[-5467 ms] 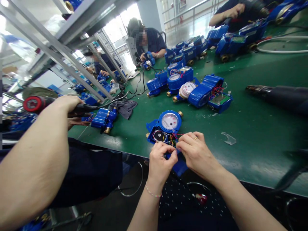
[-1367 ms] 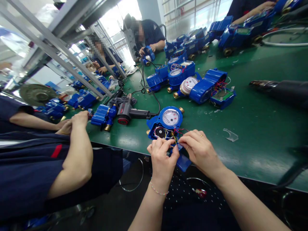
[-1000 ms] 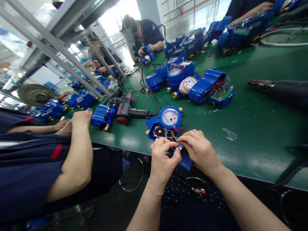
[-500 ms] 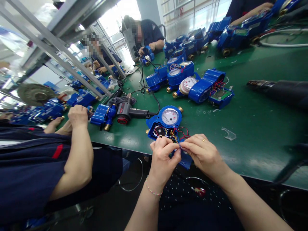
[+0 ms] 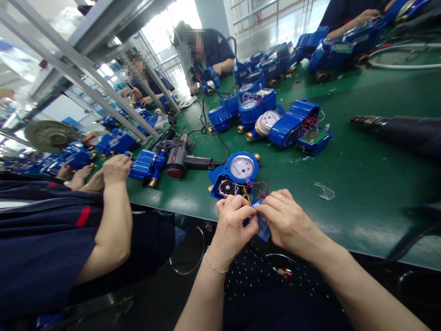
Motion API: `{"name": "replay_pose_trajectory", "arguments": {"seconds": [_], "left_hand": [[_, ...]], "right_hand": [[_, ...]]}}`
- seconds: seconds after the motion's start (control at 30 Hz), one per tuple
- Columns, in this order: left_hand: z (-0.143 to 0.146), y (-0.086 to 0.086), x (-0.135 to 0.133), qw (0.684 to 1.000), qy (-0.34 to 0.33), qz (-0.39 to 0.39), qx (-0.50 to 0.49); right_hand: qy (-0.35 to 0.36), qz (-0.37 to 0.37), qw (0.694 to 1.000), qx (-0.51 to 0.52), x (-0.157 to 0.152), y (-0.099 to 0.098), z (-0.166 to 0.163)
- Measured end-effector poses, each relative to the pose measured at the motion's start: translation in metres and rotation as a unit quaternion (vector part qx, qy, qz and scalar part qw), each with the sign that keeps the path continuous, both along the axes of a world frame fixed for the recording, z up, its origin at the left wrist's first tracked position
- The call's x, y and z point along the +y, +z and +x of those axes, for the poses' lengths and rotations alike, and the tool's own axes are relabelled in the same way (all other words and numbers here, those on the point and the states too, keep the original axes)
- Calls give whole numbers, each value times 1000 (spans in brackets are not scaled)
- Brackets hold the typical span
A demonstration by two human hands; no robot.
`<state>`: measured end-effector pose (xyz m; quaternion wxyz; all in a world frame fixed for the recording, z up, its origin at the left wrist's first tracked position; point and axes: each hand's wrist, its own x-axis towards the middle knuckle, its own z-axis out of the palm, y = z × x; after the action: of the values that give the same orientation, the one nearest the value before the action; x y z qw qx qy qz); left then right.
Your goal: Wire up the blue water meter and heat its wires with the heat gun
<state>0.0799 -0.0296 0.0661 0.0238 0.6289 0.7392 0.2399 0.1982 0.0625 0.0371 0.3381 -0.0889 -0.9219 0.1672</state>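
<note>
On the green table right in front of me lies a blue water meter (image 5: pixel 237 168) with a round white dial and its side compartment open. Red, yellow, white and black wires (image 5: pixel 260 187) run out of that compartment toward my fingers. My left hand (image 5: pixel 236 220) pinches the thin wires with thumb and forefinger. Facing it, my right hand (image 5: pixel 291 223) is closed too, its fingertips meeting the left ones on the wires. Fingers hide the exact spot they grip. A blue cover (image 5: pixel 263 230) shows partly below and between my hands, at the table edge.
A heat gun (image 5: pixel 186 161) lies left of the meter beside another blue meter (image 5: pixel 148 165). Several more meters stand behind, one with an open green circuit board (image 5: pixel 313 135). At right are a dark nozzle tool (image 5: pixel 386 124) and a clear plastic scrap (image 5: pixel 324 191). A co-worker's arm (image 5: pixel 113 216) is at left.
My hands stay pinched together, with the right hand shifted slightly left and its wrist turned a little. The blue cover between them has tilted slightly. The co-worker's hand at left has moved slightly right.
</note>
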Motion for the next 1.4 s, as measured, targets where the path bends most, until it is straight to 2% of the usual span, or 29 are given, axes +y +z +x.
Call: {"name": "replay_pose_trajectory", "arguments": {"seconds": [0.2, 0.37, 0.5, 0.6, 0.7, 0.73, 0.8, 0.9, 1.03, 1.13, 1.27, 1.33, 1.4], "left_hand": [[-3, 0, -1, 998, 6, 0, -61], [-6, -1, -1, 996, -2, 4, -86], [-5, 0, -3, 997, 17, 26, -67], [-2, 2, -14, 997, 40, 62, -17], [-3, -1, -31, 986, 86, 141, 20], [-4, -4, -36, 979, 119, 165, 7], [-9, -11, -42, 961, 196, 178, -84], [-16, -23, -41, 916, 255, 128, -282], [-20, -28, -26, 864, 246, 122, -422], [-19, -25, -12, 828, 240, 132, -490], [-17, -22, -2, 778, 202, 165, -571], [-15, -20, -1, 772, 178, 184, -581], [-13, -19, -2, 787, 159, 192, -564]], "right_hand": [[-48, -50, 997, 33, -8, -6, -5], [-44, -153, 986, 45, -6, -5, -6], [-76, -237, 967, 51, 2, 1, 12], [-52, -250, 966, -24, 11, 4, 38], [-30, -211, 968, -131, 18, 1, 58], [-31, -193, 971, -137, 19, 1, 61], [-33, -167, 980, -99, 18, 3, 59], [-6, -167, 986, -7, 11, 16, 38], [69, -203, 976, 27, 0, 27, -1], [29, -215, 975, -42, -2, 21, -19], [-43, -241, 962, -118, 1, 14, -24], [-62, -255, 959, -109, 2, 14, -25], [-59, -245, 964, -80, 3, 14, -29]]}}
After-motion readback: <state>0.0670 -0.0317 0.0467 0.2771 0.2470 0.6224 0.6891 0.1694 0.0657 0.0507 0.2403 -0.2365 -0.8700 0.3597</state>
